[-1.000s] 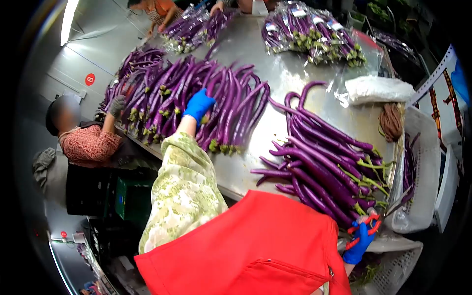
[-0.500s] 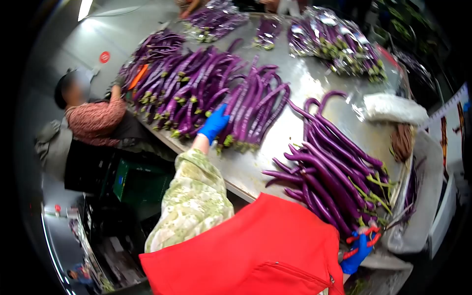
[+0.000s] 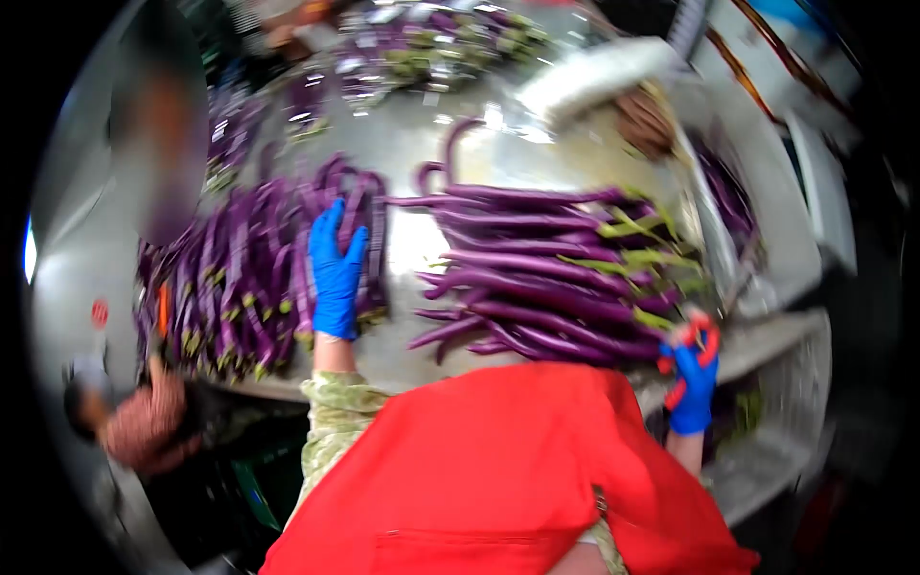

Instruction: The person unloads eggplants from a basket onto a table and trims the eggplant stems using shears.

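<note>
My left hand (image 3: 335, 273), in a blue glove, lies with fingers stretched and thumb apart over the right end of a row of long purple eggplants (image 3: 244, 273). It touches them without closing round any. My right hand (image 3: 696, 388), also blue-gloved, is closed on red-handled scissors (image 3: 709, 337) at the table's right front edge. Their blades cannot be made out. Just left of that hand lies a loose heap of eggplants (image 3: 537, 249), with green stems (image 3: 642, 230) pointing right toward it.
Bagged eggplants (image 3: 460, 48) lie at the back of the metal table (image 3: 412, 331). A white plastic roll (image 3: 599, 77) sits at the back right. Plastic bins (image 3: 786, 211) stand along the right edge. A co-worker in a pink sleeve (image 3: 149, 417) is at the left.
My view has turned and shifted right. My left hand has spread its fingers over the right end of the eggplant row. My right hand still holds the scissors near the stems.
</note>
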Tool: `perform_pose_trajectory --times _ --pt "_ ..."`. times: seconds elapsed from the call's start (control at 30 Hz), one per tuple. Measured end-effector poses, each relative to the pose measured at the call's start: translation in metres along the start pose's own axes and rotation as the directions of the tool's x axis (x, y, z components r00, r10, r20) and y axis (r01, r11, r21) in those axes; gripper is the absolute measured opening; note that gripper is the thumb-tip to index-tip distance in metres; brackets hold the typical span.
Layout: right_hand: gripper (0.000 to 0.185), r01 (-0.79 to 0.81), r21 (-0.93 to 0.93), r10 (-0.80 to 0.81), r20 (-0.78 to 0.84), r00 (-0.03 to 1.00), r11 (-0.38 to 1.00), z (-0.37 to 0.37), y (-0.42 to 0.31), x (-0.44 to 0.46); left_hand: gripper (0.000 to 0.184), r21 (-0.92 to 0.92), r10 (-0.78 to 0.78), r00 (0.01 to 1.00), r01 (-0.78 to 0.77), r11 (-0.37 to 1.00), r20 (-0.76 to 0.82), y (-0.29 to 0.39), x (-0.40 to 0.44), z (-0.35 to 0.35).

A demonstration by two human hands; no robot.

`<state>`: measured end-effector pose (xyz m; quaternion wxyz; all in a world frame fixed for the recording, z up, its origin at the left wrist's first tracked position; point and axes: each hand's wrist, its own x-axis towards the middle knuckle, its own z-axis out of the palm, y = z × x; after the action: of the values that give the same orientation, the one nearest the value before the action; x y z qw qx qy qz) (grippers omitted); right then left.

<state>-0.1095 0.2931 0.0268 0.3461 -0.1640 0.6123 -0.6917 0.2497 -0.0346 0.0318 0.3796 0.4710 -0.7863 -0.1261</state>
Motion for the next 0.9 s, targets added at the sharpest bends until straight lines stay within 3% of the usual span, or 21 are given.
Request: perform_pose_trajectory --times 0.1,0.13,0.2,0.23,0.27,0.37,0.43,0.53,0.57,0.67,0.7,0.8,0.83,0.9 --pt "0.049 -0.037 -0.015 0.035 -0.091 0.995 0.999 -0.004 -0.007 -0.007 0.050 -0.106 0.150 0.965 -0.129 0.986 0.215 0.059 0.019 0.035" --pt "0.050 -0.042 -0.014 0.041 -0.078 0.996 0.999 -0.008 -0.004 -0.009 0.050 -0.230 0.214 0.936 -0.151 0.961 0.280 0.080 0.025 0.045" --pt "0.054 -0.063 0.063 0.070 -0.116 0.991 0.996 -0.012 -0.001 -0.010 0.050 -0.341 0.273 0.872 -0.133 0.931 0.406 0.108 0.033 0.068" --pt "0.054 -0.072 0.072 0.081 -0.126 0.989 0.995 -0.012 0.000 -0.012 0.050 -0.383 0.260 0.803 -0.043 0.923 0.537 0.120 0.038 0.078" --pt "0.054 -0.083 0.081 0.094 -0.135 0.986 0.993 -0.012 0.001 -0.014 0.050 -0.400 0.312 0.738 -0.061 0.914 0.599 0.135 0.045 0.088" --pt "0.052 -0.057 0.090 0.071 -0.159 0.985 0.994 -0.015 0.003 -0.015 0.047 -0.386 0.395 0.570 -0.143 0.911 0.720 0.152 0.056 0.127" --pt "0.051 -0.050 0.084 0.063 -0.163 0.985 0.995 -0.020 0.005 -0.016 0.045 -0.348 0.384 0.422 -0.162 0.923 0.821 0.168 0.061 0.139" --pt "0.051 -0.050 0.082 0.068 -0.224 0.972 0.995 -0.027 0.010 -0.018 0.042 -0.200 0.294 0.320 -0.294 0.935 0.901 0.144 0.052 0.176" --pt "0.051 -0.057 0.086 0.075 -0.223 0.972 0.995 -0.029 0.011 -0.018 0.040 -0.246 0.341 0.372 -0.280 0.928 0.863 0.130 0.046 0.184" --pt "0.051 -0.073 0.096 0.092 -0.216 0.972 0.993 -0.031 0.013 -0.017 0.036 -0.305 0.352 0.386 -0.179 0.935 0.853 0.125 0.049 0.181" --pt "0.050 -0.074 0.098 0.094 -0.213 0.973 0.992 -0.029 0.013 -0.016 0.033 -0.291 0.265 0.440 -0.009 0.957 0.858 0.130 0.047 0.177" --pt "0.050 -0.099 0.106 0.118 -0.188 0.975 0.989 -0.024 0.012 -0.013 0.032 -0.301 0.242 0.515 0.033 0.953 0.822 0.152 0.053 0.175" --pt "0.050 -0.112 0.105 0.129 -0.175 0.976 0.988 -0.023 0.011 -0.012 0.033 -0.236 0.174 0.481 0.071 0.969 0.859 0.160 0.053 0.178" --pt "0.052 -0.090 0.053 0.097 -0.165 0.981 0.995 -0.020 0.011 -0.011 0.034 -0.207 0.217 0.458 -0.071 0.976 0.862 0.158 0.049 0.193"
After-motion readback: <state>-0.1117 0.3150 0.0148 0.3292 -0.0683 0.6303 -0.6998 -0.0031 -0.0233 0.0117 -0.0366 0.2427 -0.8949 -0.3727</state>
